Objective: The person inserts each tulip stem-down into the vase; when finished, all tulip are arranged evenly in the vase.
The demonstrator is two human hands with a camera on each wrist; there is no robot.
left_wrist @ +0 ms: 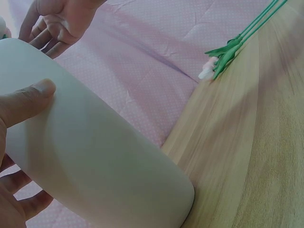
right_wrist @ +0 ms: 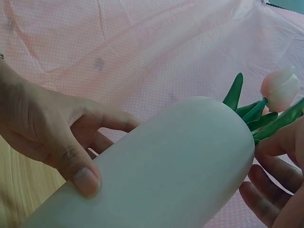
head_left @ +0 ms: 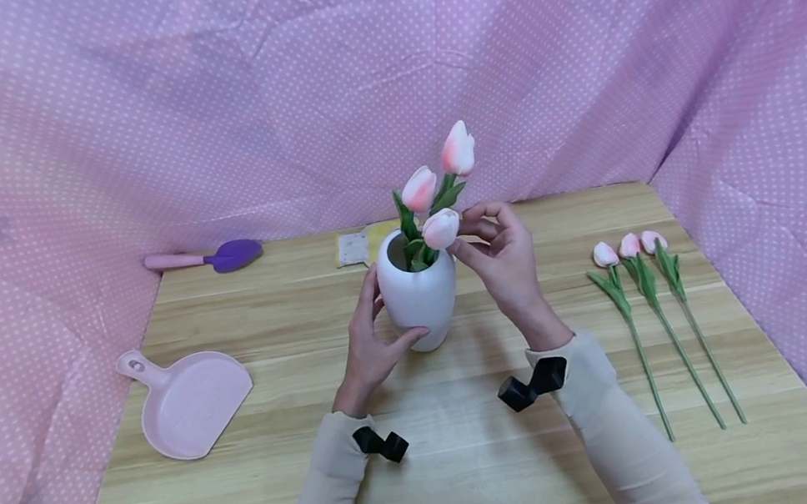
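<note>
A white vase [head_left: 420, 300] stands on the table, with three pink-and-white tulips in its mouth. My left hand [head_left: 372, 348] grips it from the left, thumb [left_wrist: 31, 102] across the front and fingers round the far side. At the right of the rim, my right hand [head_left: 506, 260] pinches the lowest tulip [head_left: 441, 229] below its bloom; the exact contact is partly hidden. Behind it rise a second tulip [head_left: 419, 189] and the tallest tulip [head_left: 458, 149]. Green leaves [right_wrist: 254, 114] stick out over the rim in the right wrist view.
Three more tulips [head_left: 646, 289] lie side by side on the right of the wooden table [head_left: 289, 493]. A pink dustpan [head_left: 195, 404] lies at left, a purple trowel [head_left: 236, 255] at the back left. Behind the vase is a yellow-and-white item [head_left: 353, 248], partly hidden. Pink dotted cloth [head_left: 352, 82] surrounds the table.
</note>
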